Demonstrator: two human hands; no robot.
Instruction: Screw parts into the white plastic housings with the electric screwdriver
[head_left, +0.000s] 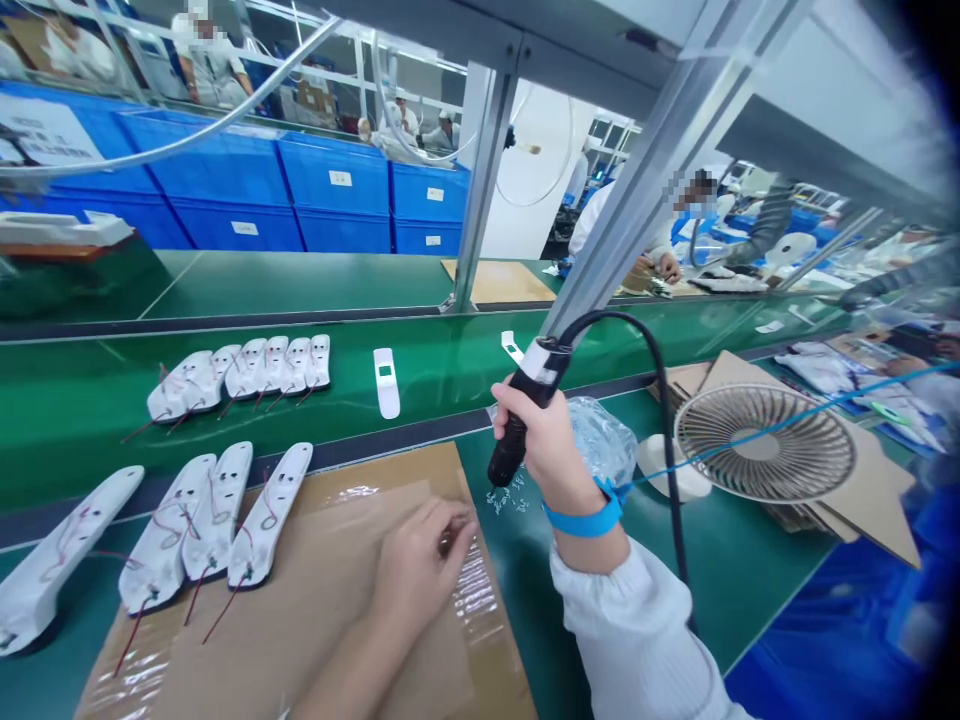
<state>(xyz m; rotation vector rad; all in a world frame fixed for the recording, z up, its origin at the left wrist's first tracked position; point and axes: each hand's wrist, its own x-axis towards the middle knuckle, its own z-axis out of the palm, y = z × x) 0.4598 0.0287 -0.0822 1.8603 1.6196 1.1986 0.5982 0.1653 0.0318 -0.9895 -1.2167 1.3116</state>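
My right hand (pixel 538 430) is wrapped round a black corded electric screwdriver (pixel 525 405), its dark lower end tilted down over the green bench. A blue strap circles that wrist. Over the taped cardboard sheet (pixel 322 620), my left hand (pixel 424 560) has its fingers curled together; whatever they may hold is hidden. Left of it, several white curved housings (pixel 259 525) with red wires lie on the sheet and bench. More wired white housings (pixel 277 368) stand in a row on the green belt, beside a flat white piece with a square hole (pixel 386 383).
A round fan grille (pixel 763 443) lies on cardboard at the right, near a clear plastic bag (pixel 600 440). A metal post (pixel 645 170) slants above the belt. Blue bins (pixel 337 180) line the back, and people in white work beyond.
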